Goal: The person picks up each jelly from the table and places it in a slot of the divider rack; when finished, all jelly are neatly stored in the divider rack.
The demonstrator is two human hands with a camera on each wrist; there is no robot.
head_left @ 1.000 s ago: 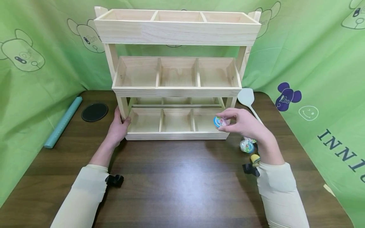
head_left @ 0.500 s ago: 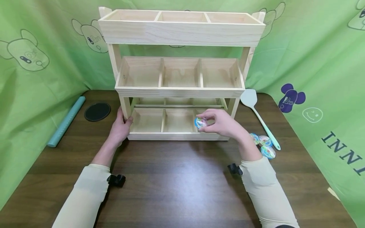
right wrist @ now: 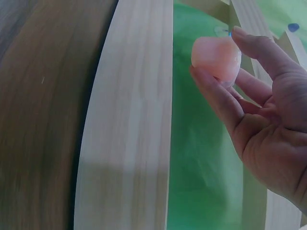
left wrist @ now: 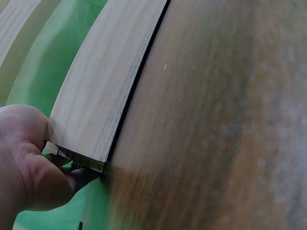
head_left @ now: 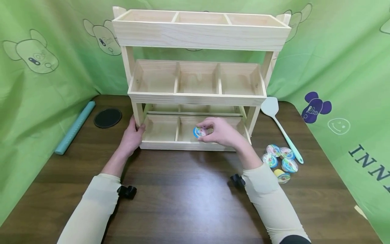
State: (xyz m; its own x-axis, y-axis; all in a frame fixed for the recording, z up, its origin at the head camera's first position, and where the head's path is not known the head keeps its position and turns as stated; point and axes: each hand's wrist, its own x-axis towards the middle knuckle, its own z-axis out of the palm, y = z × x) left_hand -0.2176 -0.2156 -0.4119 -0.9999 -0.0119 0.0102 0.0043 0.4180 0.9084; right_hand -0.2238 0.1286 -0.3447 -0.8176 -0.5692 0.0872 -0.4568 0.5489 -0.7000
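R hand pinches a small cup, that grip closed on it; cup is at the mid compartment of the bottom tier on a wooden rack (can't tell if it touches wood); L hand has its grip round the rack's lower L end; 5 similar cups sit on the worktop, R of rack, near a spatula; blk disc & blue roll lie L.

Right of the wooden rack, dark letters reading "INN" are slanting down the green cloth; nearer the rack, a smiley is showing. Nearer still, a purple figure is bearing unclear lettering; print on cups is blurring.
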